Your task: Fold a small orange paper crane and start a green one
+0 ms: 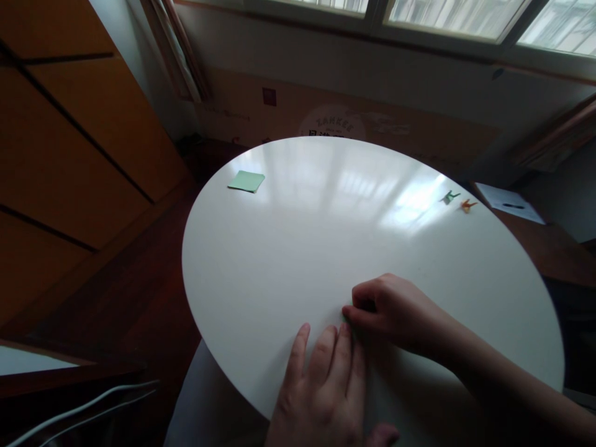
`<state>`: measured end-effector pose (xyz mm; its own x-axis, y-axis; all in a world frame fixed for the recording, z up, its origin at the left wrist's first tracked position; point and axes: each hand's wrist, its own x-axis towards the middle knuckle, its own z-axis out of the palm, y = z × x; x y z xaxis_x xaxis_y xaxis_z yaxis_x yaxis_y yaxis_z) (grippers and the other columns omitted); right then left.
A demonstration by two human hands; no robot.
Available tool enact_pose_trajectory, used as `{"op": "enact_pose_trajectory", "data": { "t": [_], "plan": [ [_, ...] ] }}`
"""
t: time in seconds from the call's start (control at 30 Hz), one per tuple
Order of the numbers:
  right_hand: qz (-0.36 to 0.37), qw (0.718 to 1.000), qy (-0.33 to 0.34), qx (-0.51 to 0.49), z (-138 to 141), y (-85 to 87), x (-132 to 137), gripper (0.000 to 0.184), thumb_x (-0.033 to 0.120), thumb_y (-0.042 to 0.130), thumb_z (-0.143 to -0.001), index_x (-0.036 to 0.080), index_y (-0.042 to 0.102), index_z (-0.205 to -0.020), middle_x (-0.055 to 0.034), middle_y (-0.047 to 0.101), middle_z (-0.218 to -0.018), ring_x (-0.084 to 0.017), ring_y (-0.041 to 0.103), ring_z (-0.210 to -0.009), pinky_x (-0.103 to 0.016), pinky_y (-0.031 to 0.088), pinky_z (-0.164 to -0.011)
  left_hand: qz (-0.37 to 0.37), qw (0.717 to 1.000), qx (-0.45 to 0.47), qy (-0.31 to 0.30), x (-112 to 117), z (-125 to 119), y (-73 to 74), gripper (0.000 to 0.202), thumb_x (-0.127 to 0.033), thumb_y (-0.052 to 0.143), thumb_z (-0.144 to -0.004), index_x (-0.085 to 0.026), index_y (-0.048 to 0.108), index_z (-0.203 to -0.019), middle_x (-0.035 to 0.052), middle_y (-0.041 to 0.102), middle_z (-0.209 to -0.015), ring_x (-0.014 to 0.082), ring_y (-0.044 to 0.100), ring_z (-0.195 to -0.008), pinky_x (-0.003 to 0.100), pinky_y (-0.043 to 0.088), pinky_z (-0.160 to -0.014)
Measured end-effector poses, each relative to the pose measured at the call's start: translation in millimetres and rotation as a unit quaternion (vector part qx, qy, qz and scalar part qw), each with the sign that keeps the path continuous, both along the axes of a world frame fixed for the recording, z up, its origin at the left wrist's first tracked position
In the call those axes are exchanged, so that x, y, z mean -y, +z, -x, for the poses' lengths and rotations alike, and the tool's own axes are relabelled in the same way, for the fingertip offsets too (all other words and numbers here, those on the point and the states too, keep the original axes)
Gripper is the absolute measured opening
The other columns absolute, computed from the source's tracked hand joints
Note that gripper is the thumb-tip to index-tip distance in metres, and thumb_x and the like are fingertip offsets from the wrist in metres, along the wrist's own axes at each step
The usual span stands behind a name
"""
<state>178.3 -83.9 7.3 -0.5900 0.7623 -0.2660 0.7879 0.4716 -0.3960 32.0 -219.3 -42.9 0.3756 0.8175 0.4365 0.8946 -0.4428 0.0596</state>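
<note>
On the white oval table (288,254), my left hand (321,385) lies with its fingers stretched forward near the front edge. My right hand (386,310) is closed just beyond the left fingertips, thumb and forefinger pinched low over the tabletop. A thin sliver of green shows at the right fingers, seemingly a small piece of green paper; the hand hides nearly all of it. Whether the left fingers touch this piece cannot be seen. A stack of square green paper (246,180) lies at the far left of the table.
Two small folded paper figures, one green (449,197) and one orange (467,206), stand near the table's right edge. Beyond that edge, a white sheet with a dark pen (513,206) rests on a brown surface. Orange-brown cabinets (88,124) stand at left, windows (456,18) behind.
</note>
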Motion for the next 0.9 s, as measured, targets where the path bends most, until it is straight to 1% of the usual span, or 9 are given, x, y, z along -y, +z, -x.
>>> {"op": "enact_pose_trajectory", "data": {
  "t": [0.1, 0.23, 0.3, 0.37, 0.47, 0.57, 0.67, 0.8, 0.9],
  "plan": [
    [-0.001, 1.000, 0.008, -0.001, 0.7, -0.3, 1.9, 0.035, 0.036, 0.063, -0.083, 0.018, 0.051, -0.055, 0.0035, 0.049, -0.051, -0.009, 0.036, -0.050, -0.025, 0.024, -0.050, -0.005, 1.000, 0.013, 0.001, 0.5, -0.5, -1.1, 0.064, -0.064, 0.040, -0.096, -0.013, 0.069, -0.123, 0.0113, 0.071, -0.126, 0.0288, 0.050, -0.124, 0.045, 0.020, -0.115],
    [0.007, 1.000, 0.006, -0.015, -0.3, 1.2, 2.4, 0.035, 0.036, 0.065, -0.082, 0.018, 0.053, -0.055, 0.0039, 0.049, -0.051, -0.009, 0.037, -0.050, -0.025, 0.024, -0.049, -0.002, 1.000, 0.020, 0.003, 2.0, 0.0, -1.6, 0.064, -0.063, 0.042, -0.096, -0.013, 0.069, -0.123, 0.0119, 0.070, -0.127, 0.0293, 0.050, -0.125, 0.045, 0.020, -0.116],
    [0.030, 0.999, -0.006, -0.040, -4.0, 2.0, -1.2, 0.036, 0.037, 0.065, -0.083, 0.018, 0.054, -0.055, 0.0040, 0.049, -0.051, -0.010, 0.038, -0.050, -0.025, 0.026, -0.049, -0.002, 1.000, 0.024, 0.002, 2.5, 0.3, -2.0, 0.064, -0.063, 0.043, -0.095, -0.012, 0.068, -0.124, 0.0120, 0.070, -0.127, 0.0293, 0.050, -0.125, 0.045, 0.017, -0.118],
    [0.035, 0.996, -0.025, -0.074, -9.9, 2.1, -7.7, 0.040, 0.041, 0.062, -0.086, 0.018, 0.053, -0.056, 0.0041, 0.047, -0.051, -0.010, 0.037, -0.051, -0.025, 0.027, -0.049, -0.004, 1.000, 0.030, 0.001, 2.3, 0.2, -3.2, 0.064, -0.064, 0.044, -0.094, -0.012, 0.068, -0.125, 0.0116, 0.069, -0.128, 0.0289, 0.050, -0.125, 0.044, 0.013, -0.120],
    [-0.003, 0.993, -0.061, -0.106, -18.1, 0.5, -19.0, 0.043, 0.047, 0.060, -0.089, 0.018, 0.053, -0.057, 0.0035, 0.046, -0.052, -0.011, 0.038, -0.053, -0.025, 0.028, -0.050, -0.019, 0.999, 0.042, 0.002, 0.8, -1.1, -6.7, 0.063, -0.064, 0.047, -0.093, -0.013, 0.069, -0.124, 0.0114, 0.070, -0.127, 0.0280, 0.050, -0.123, 0.044, 0.010, -0.121],
    [0.000, 0.993, -0.057, -0.099, -20.5, -0.5, -24.7, 0.033, 0.046, 0.066, -0.085, 0.019, 0.060, -0.066, 0.0023, 0.055, -0.059, -0.012, 0.045, -0.056, -0.025, 0.029, -0.052, -0.040, 0.998, 0.056, 0.005, -0.9, -3.3, -10.8, 0.062, -0.064, 0.048, -0.092, -0.014, 0.071, -0.120, 0.0119, 0.072, -0.124, 0.0276, 0.051, -0.121, 0.044, 0.012, -0.121],
    [0.004, 0.997, -0.043, -0.067, -19.0, 0.6, -24.0, 0.023, 0.040, 0.072, -0.080, 0.021, 0.062, -0.075, 0.0020, 0.062, -0.066, -0.012, 0.050, -0.059, -0.025, 0.029, -0.052, -0.046, 0.998, 0.049, 0.004, -1.1, -3.9, -11.3, 0.062, -0.064, 0.047, -0.092, -0.014, 0.071, -0.120, 0.0121, 0.071, -0.124, 0.0283, 0.050, -0.122, 0.045, 0.013, -0.120],
    [-0.012, 0.998, -0.051, -0.044, -21.3, 1.1, -25.1, 0.020, 0.038, 0.072, -0.079, 0.021, 0.062, -0.079, 0.0019, 0.065, -0.069, -0.012, 0.052, -0.059, -0.024, 0.029, -0.052, -0.021, 0.999, 0.032, 0.002, 0.9, -2.3, -6.3, 0.061, -0.063, 0.048, -0.093, -0.016, 0.069, -0.124, 0.0113, 0.069, -0.128, 0.0287, 0.050, -0.123, 0.045, 0.019, -0.117],
    [-0.028, 0.997, -0.058, -0.051, -27.4, 0.2, -30.4, 0.017, 0.037, 0.070, -0.083, 0.021, 0.065, -0.084, 0.0020, 0.063, -0.067, -0.012, 0.051, -0.058, -0.024, 0.030, -0.053, -0.013, 0.999, 0.041, 0.003, 1.8, -2.5, -5.7, 0.060, -0.064, 0.049, -0.092, -0.017, 0.069, -0.125, 0.0104, 0.068, -0.129, 0.0281, 0.051, -0.123, 0.044, 0.022, -0.115]
  ]
}}
